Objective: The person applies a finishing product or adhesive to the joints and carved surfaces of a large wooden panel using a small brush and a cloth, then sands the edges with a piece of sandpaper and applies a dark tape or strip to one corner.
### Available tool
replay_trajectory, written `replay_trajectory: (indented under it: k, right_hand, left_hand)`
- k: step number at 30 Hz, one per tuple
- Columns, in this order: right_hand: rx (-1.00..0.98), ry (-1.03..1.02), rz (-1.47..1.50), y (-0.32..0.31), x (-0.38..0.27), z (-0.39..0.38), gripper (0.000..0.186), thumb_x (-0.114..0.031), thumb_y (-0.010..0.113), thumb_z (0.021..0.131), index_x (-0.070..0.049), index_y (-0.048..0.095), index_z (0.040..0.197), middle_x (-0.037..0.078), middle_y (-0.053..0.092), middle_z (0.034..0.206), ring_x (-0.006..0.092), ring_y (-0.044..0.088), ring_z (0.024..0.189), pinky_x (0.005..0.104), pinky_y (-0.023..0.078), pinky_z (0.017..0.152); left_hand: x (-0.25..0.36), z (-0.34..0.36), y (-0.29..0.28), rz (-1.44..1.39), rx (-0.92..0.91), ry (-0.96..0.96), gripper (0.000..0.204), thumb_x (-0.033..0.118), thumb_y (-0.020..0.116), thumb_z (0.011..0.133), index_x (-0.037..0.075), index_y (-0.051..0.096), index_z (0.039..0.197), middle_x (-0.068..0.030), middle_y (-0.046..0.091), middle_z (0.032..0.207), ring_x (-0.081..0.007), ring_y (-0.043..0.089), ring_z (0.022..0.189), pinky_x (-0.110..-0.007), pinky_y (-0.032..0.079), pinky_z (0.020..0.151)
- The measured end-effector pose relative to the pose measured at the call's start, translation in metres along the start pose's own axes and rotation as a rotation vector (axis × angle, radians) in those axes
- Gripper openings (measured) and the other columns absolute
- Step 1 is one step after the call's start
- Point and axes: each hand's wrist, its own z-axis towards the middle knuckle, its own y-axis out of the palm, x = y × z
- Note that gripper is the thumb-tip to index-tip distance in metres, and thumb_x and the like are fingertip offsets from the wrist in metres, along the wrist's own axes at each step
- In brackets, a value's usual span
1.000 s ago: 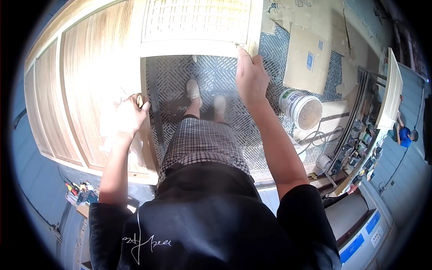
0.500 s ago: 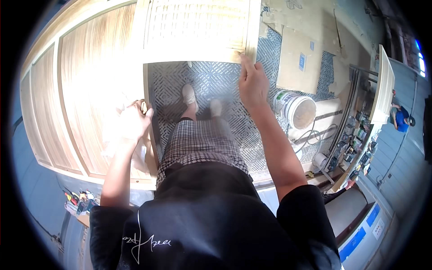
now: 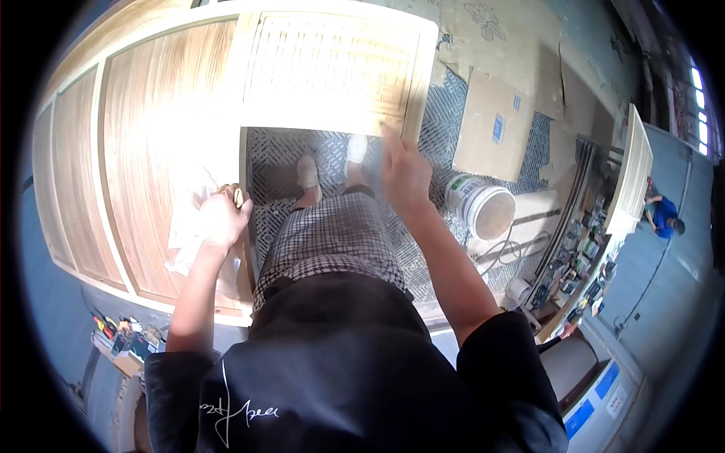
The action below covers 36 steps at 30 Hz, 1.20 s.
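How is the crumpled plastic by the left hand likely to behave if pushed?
The crumpled plastic is likely floppy, since it lies in loose folds by the left hand. It is probably light, as it looks thin and translucent. It may slide, because the wood panel beneath looks smooth.

The left hand (image 3: 224,220) partly hides the small tan piece (image 3: 239,198).

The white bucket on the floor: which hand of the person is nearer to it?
Right. In the head view, the right hand is just left of the bucket, at the latticed panel's edge; the left hand is farther left, over wooden panelling.
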Motion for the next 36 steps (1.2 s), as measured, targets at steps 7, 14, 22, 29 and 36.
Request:
replay_trajectory:
  k: [7,14,22,29,36]
  right_hand:
    - [0.105,-0.110,0.027,-0.035,0.024,0.073,0.036,-0.012,0.059,0.094,-0.022,0.063,0.128,0.011,0.060,0.085,0.0308,0.064,0.067,0.0430,0.052,0.058]
    - [0.200,-0.259,-0.031,-0.034,0.048,0.159,0.026,-0.015,0.061,0.095,-0.018,0.070,0.120,0.011,0.062,0.080,0.0322,0.065,0.070,0.0416,0.053,0.062]
    - [0.190,-0.602,-0.056,-0.034,0.043,0.210,0.029,-0.013,0.065,0.091,-0.024,0.071,0.118,0.006,0.058,0.075,0.0279,0.062,0.065,0.0400,0.050,0.057]
    - [0.040,-0.726,-0.115,-0.042,0.050,0.225,0.036,-0.010,0.064,0.092,-0.029,0.072,0.121,0.004,0.053,0.074,0.0240,0.059,0.069,0.0379,0.049,0.059]
    - [-0.061,-0.705,-0.096,-0.049,0.034,0.226,0.027,-0.014,0.062,0.092,-0.024,0.074,0.114,0.005,0.058,0.079,0.0243,0.063,0.076,0.0385,0.051,0.061]
  left_hand:
    - [-0.005,-0.002,0.001,-0.007,0.013,-0.103,0.024,0.023,0.071,0.080,0.004,0.070,0.094,-0.0166,0.070,0.094,-0.0369,0.069,0.085,-0.045,0.056,0.080]
    - [-0.005,-0.002,-0.002,0.012,-0.052,-0.213,0.021,0.021,0.075,0.081,0.007,0.071,0.096,-0.0130,0.070,0.099,-0.0338,0.069,0.089,-0.044,0.056,0.081]
    - [-0.031,-0.011,0.008,0.000,0.014,-0.271,0.019,0.021,0.072,0.081,0.007,0.071,0.094,-0.0123,0.070,0.099,-0.0334,0.069,0.091,-0.043,0.055,0.081]
    - [-0.040,-0.014,0.006,-0.049,0.044,-0.262,0.014,0.019,0.071,0.080,0.007,0.071,0.089,-0.0126,0.069,0.092,-0.0344,0.068,0.084,-0.044,0.054,0.076]
    - [-0.049,-0.019,0.006,-0.073,0.090,-0.246,0.014,0.019,0.069,0.081,0.006,0.068,0.085,-0.0135,0.068,0.089,-0.0352,0.067,0.082,-0.044,0.054,0.074]
